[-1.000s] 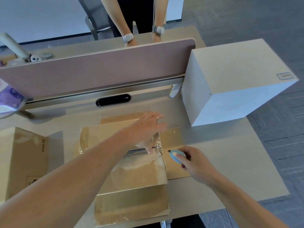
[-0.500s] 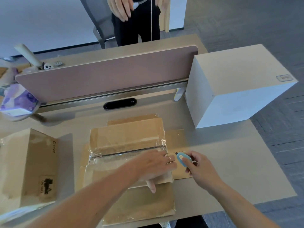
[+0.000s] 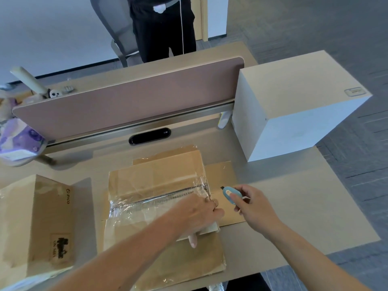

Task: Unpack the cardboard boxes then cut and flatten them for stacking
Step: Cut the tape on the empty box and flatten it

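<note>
Desk [image 3: 304,206]: pale wood top, pink divider panel [image 3: 134,95] across the far edge, black oval cable port [image 3: 149,136] just in front of it. Grey carpet floor to the right.

Flattened cardboard box [image 3: 159,177] lies centre of the desk in front of the person, in several overlapping layers. Wrinkled clear tape [image 3: 147,206] covers its middle, with a dark slit running left to right along the seam. One side flap sticks out flat to the right.

Left hand [image 3: 199,213]: on the top layer at its near right corner. Fingers bent down over the right edge, thumb stretched toward the camera across the near edge, so it holds the layer there. Ring visible on one finger.

Right hand [image 3: 254,208]: just right of the left hand, above the side flap. Thumb and fingers pinch a small blue cutter [image 3: 231,194], dark tip pointing away and left, close to the right end of the taped seam. Contact between tip and cardboard: cannot tell.

Second cardboard box [image 3: 35,223], unflattened, stands at the left of the desk, printed label on its side.

White box [image 3: 294,114] on the far right corner. Purple packet [image 3: 19,139] at the left edge.

Behind the divider: a person in dark clothes [image 3: 163,28], standing beside a grey chair [image 3: 117,34]
</note>
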{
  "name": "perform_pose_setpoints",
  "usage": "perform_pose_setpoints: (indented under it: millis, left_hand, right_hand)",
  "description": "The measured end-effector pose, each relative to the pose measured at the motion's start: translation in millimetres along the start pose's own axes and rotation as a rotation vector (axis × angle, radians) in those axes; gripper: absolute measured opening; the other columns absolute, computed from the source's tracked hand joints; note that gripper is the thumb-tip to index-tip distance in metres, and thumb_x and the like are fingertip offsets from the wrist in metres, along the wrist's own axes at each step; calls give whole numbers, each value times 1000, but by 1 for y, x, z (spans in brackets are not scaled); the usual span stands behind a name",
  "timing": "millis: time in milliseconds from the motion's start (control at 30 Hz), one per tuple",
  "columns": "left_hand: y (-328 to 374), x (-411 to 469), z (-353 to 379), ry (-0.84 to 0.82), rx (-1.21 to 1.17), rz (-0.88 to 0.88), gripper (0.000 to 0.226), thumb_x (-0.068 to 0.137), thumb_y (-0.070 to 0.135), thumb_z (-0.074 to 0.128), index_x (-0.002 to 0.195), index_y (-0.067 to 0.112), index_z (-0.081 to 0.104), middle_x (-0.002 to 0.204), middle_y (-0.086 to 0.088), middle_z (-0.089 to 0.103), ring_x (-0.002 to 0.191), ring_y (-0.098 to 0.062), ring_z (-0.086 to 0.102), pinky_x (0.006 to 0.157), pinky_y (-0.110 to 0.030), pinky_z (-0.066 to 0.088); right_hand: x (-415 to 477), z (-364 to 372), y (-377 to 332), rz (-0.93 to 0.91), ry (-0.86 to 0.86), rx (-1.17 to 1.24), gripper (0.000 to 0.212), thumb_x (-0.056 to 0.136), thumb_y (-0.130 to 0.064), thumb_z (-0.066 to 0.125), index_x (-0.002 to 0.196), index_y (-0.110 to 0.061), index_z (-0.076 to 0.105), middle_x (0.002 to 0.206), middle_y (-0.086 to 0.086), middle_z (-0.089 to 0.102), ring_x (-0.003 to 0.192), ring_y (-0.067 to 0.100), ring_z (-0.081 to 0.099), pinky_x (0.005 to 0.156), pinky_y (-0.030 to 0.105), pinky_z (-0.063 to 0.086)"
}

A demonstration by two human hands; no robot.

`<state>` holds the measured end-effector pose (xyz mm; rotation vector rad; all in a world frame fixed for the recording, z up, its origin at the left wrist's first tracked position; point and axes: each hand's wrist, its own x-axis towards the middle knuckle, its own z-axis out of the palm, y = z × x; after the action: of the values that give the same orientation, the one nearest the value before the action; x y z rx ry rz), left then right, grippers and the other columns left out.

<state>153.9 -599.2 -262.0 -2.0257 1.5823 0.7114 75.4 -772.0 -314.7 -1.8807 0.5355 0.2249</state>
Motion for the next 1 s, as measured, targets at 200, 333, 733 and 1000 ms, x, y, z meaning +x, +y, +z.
perform_pose_setpoints:
  millis: [200, 333, 733, 1000]
  left_hand:
    - [-6, -2, 7, 64, -6, 23, 86, 73, 52, 85, 136, 16, 39, 129, -12, 52, 105, -32, 61, 83, -42, 47]
    - [-11, -15, 28, 275, -295, -72, 68, 85, 61, 70, 137, 28, 40, 151, 0, 34, 121, -23, 53, 96, -39, 47]
    - [-7, -70, 30, 909, -2276, -904, 27, 97, 35, 67, 106, 11, 76, 100, -8, 79, 96, -26, 76, 86, -43, 62]
    - [-20, -126, 111, 1203, -2384, -1076, 17, 103, 16, 60, 107, 9, 75, 93, -12, 77, 81, -18, 75, 66, -25, 58]
  right_hand:
    - [6, 5, -8, 12, -52, 19, 12, 96, -41, 64, 99, -31, 70, 90, -5, 70, 66, 11, 70, 68, 33, 55]
    - [8, 1, -12, 41, -26, 145, 10, 97, -34, 65, 100, -27, 71, 93, 0, 71, 68, 17, 72, 73, 38, 60]
    - [25, 88, -99, -204, -257, 130, 23, 102, -26, 58, 109, -43, 72, 107, -15, 73, 95, 5, 72, 78, 25, 56]
    - [-10, 189, -138, -466, -426, -194, 39, 100, -15, 59, 136, -28, 60, 127, -18, 51, 118, -3, 54, 98, 10, 44]
